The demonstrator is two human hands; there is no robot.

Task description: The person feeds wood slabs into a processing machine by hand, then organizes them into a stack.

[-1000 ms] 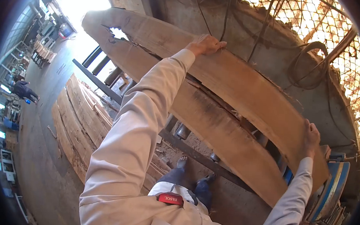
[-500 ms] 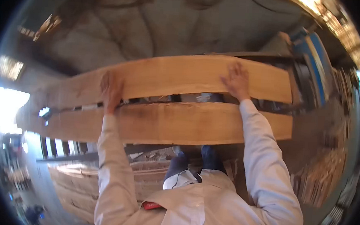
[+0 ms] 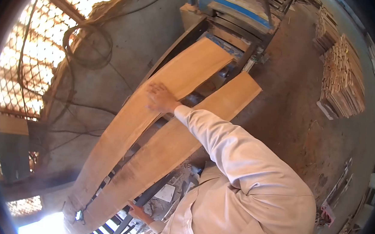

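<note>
A dusty concrete floor (image 3: 291, 106) runs beside a grey wall (image 3: 128, 32) with a wire-mesh opening (image 3: 28, 51) in a timber workshop. Two long planks lie side by side on a metal roller frame (image 3: 148, 196), leading to a blue machine (image 3: 237, 4): the far plank (image 3: 153, 110) and the near plank (image 3: 182, 138). The right hand (image 3: 160, 97) lies flat, fingers spread, on the far plank (slightly blurred). The left hand (image 3: 136, 211) hangs open by the near plank's lower edge; contact unclear. Two stacks of sawn wood (image 3: 342, 79) stand apart.
</note>
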